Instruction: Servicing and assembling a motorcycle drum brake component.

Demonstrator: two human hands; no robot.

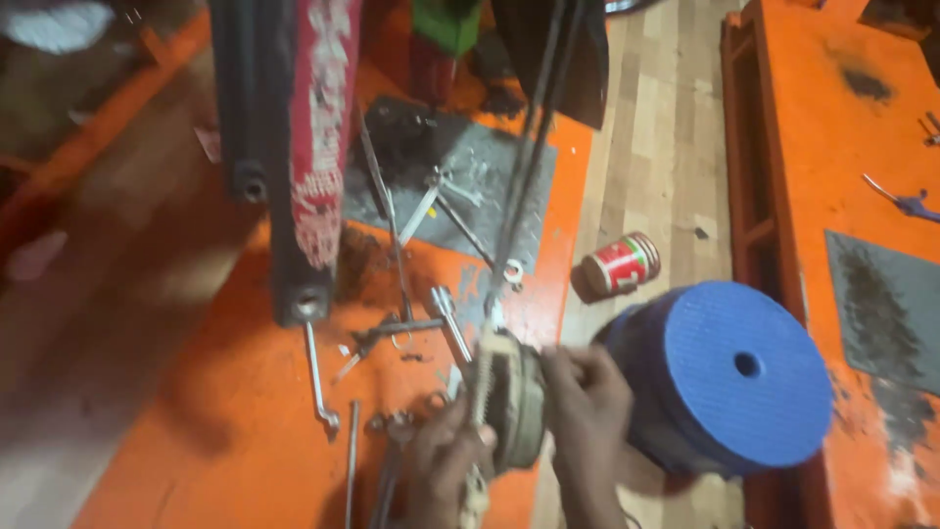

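head view: left hand and right hand, fingers pinching a round grey metal drum low over the orange table, likely to slip onto scattered spanners if grip loosens on greasy metal.

A repair workshop: an orange desk stained with grease, spanners and metal rods strewn across a grey mat, and another orange desk at right across a tiled floor.
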